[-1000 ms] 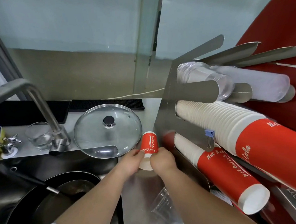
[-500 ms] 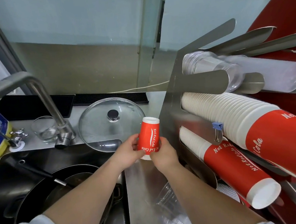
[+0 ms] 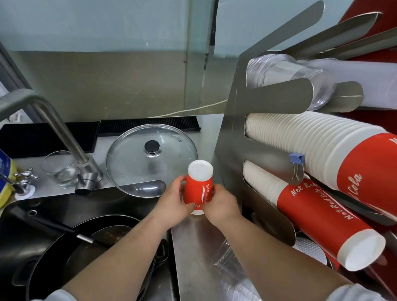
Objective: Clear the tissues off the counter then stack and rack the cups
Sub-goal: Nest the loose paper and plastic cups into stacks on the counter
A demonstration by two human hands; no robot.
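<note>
A red paper cup [image 3: 199,185] with white lettering stands upside down, its white base up, over the steel counter [image 3: 194,243]. My left hand [image 3: 173,203] grips its left side and my right hand [image 3: 219,205] its right side, near the rim. A second white rim shows just below it between my fingers. To the right a steel cup rack [image 3: 233,129] holds a long stack of large red cups [image 3: 332,151], a lower stack of smaller red cups [image 3: 313,213] and clear plastic cups [image 3: 288,77] on top. No tissues are visible.
A glass pot lid [image 3: 151,158] lies just behind the cup. Left of it are a steel tap [image 3: 52,126], a drinking glass [image 3: 60,169] and a sink holding a black pan [image 3: 87,250]. Clear plastic cups [image 3: 227,262] lie on the counter near my right arm.
Both hands have turned the red cup from lying tilted on the counter to standing upside down, and raised it a little. The view has also shifted slightly.
</note>
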